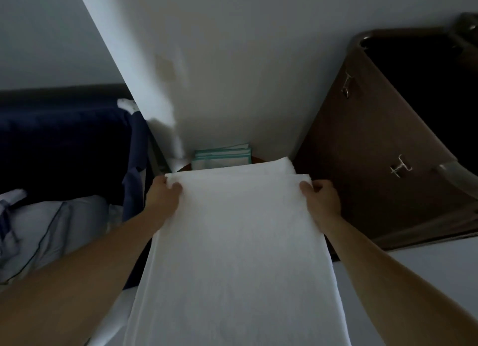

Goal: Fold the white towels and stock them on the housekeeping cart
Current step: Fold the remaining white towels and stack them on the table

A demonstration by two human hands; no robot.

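- Gripping both far corners of the white towel (238, 242); it is stretched flat between the forearms and runs from the bottom of the view up to the hands.
- left hand (165, 194): fingers curled over the towel's far left corner, pinching the edge.
- right hand (320, 199): fingers curled round the far right corner, same grip.
- second white layer (274, 166) sticks out just past the held edge; cannot tell if it is a folded-under part of the same towel or another one.
- teal-edged cloths (222, 157) stacked just beyond that, against the white wall (232, 61).
- brown bag (388, 144) on the right with a dark open mouth and metal clips (348, 86) on its side; near the right hand, not touching.
- dark blue fabric (64, 144) on the left, pale bedding (51, 224) below it.
- Lighting is dim.
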